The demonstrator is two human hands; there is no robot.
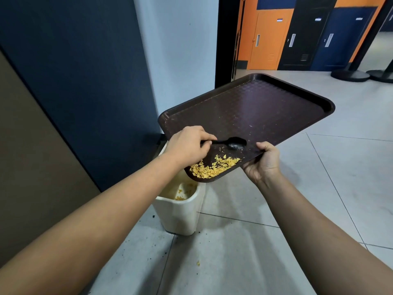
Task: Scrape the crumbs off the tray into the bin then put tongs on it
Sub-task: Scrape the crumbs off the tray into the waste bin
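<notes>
Closed around black spoon (pixel 228 143) handle: left hand (pixel 188 145), bowl laid on tray (pixel 265 111). Tray's near edge clamped by right hand (pixel 263 161). Tray tilted over bin (pixel 180 211); crumbs (pixel 212 168) piled at low corner.

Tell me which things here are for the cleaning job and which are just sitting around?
For the job:
- brown tray, held by the right hand
- yellow crumbs piled at its low corner
- black spoon in the left hand
- white bin below

Just around:
- black post bases on the floor
- orange door
- stray crumb on the floor tiles
</notes>
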